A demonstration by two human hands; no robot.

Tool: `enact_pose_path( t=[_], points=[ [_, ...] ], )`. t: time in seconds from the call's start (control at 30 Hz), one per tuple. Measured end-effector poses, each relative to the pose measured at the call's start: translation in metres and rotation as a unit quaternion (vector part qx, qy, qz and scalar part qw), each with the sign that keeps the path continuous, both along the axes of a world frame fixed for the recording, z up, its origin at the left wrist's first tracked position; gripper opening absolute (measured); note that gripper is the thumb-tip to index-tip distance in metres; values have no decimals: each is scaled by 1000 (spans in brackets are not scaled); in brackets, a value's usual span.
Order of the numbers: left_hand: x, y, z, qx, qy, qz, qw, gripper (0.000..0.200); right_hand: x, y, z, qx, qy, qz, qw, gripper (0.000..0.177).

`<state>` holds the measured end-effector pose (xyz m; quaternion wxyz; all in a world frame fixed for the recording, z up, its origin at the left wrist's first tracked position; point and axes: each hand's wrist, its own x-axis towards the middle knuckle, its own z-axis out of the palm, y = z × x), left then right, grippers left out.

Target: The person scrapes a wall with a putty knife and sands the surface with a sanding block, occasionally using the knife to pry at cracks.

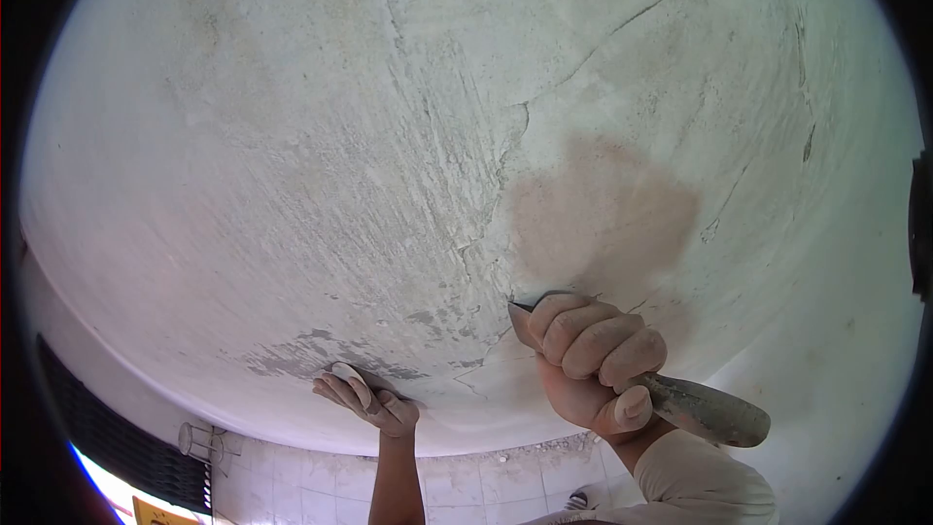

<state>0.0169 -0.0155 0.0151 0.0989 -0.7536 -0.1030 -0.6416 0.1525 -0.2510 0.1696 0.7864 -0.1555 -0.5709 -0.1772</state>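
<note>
My right hand (598,355) is closed around a putty knife (714,410). Its worn handle sticks out to the lower right, and the metal blade shows past the fingers, close to or against the plastered wall (321,136). Lower left, my left hand (374,408) is turned palm up by the wall, its fingers bent round a thin, dark-edged flat piece with a whitish patch (352,384); I cannot make out exactly what that piece is. Pale dust coats the fingers of both hands. Above the knife lies a damp brownish patch (603,209) on the wall.
Cracks (622,29) run across the rough wall, with grey scraped spots (311,355) low on it. Below are floor tiles (457,491) with crumbs along the wall's foot. At lower left are a wire rack (204,442), a dark slatted panel (117,437) and a yellow object (160,513).
</note>
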Motion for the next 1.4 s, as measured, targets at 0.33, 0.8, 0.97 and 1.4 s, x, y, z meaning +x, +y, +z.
enact_pose_path(
  t=[0.33,0.8,0.97,1.4],
  points=[
    [0,1,-1,-1,-13,3,1000,52,-14,10,20,55,26,-50,997,38],
    [0,2,1,20,-23,12,999,55,-10,12,35,58,-22,-45,997,34],
    [0,2,1,17,-23,19,999,54,-6,11,29,55,-50,-64,995,34],
    [1,-3,4,5,-32,16,999,54,-8,15,44,63,-71,-68,993,33]
  ],
)
